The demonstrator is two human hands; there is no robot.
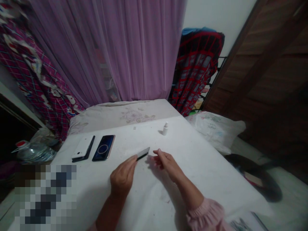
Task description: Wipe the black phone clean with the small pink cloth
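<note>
My left hand (123, 175) holds a small flat grey-and-black strip (143, 153) by one end, and its far end sticks out past my fingertips. It may be a nail file, but the picture does not settle that. My right hand (167, 162) hovers just to the right of the strip, with red-painted nails and loosely curled fingers holding nothing. Both hands are over a white-covered table (154, 189). Farther left lie a dark smartphone (104, 147) with a lit ring on its screen and a white phone (83, 147) on a black case. A small white dropper bottle (165, 129) stands beyond my hands.
A tiny white piece (134, 127) lies near the table's far edge. A pale floral cushion (125, 115) lies behind the table, with a purple curtain (108, 48) beyond. A white plastic bag (216, 130) lies to the right. A pixelated patch covers the lower left.
</note>
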